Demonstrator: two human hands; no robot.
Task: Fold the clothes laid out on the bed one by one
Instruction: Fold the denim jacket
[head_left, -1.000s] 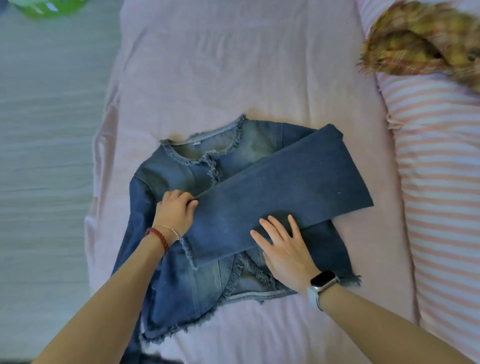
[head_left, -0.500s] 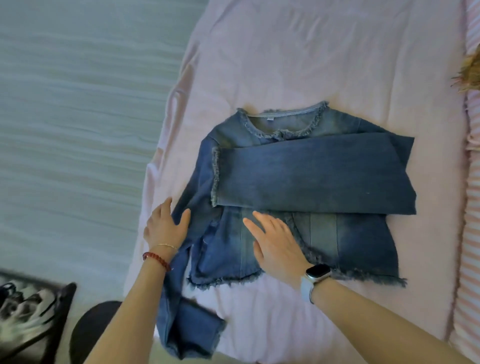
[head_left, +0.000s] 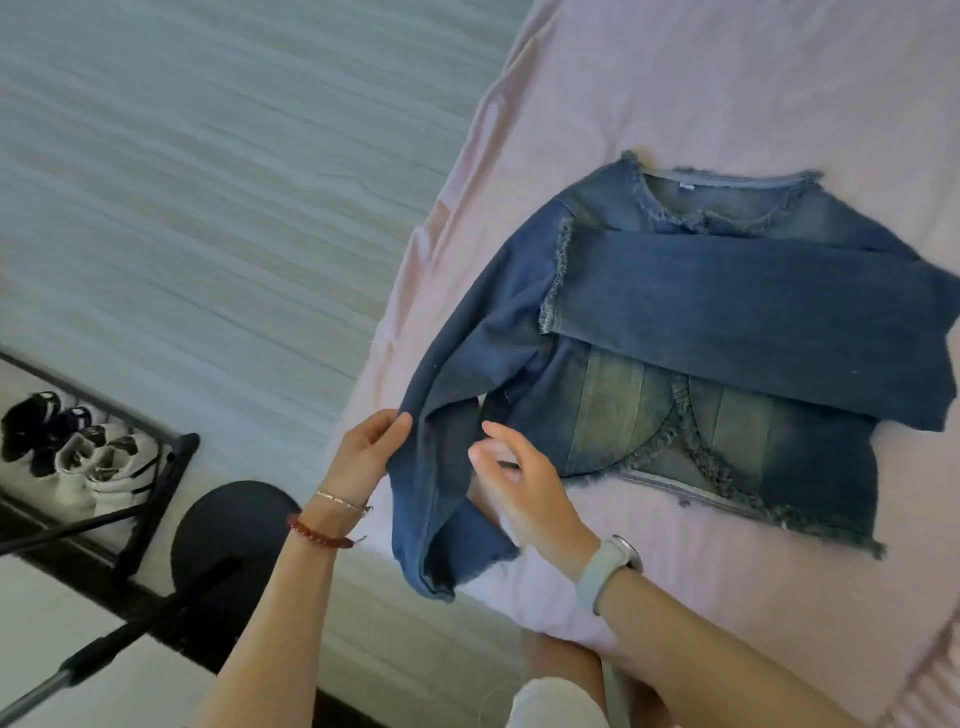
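A pink bed (head_left: 649, 93) stands over pale grey floor, and the denim jacket (head_left: 727, 332) lies at its near edge, one sleeve already across the chest. The left hand (head_left: 366, 452) pinches the loose sleeve (head_left: 441, 467) hanging off that edge. The right hand (head_left: 524, 483) hovers beside it, fingers spread, holding nothing. A tug could drag the jacket askew or undo the crossed sleeve. A shoe rack (head_left: 88, 467) and black stool (head_left: 228, 525) sit left of the jacket, clear of it.

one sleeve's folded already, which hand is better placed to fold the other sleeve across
Left. The left hand already pinches the hanging sleeve of the denim jacket; the right hand hovers open beside it.
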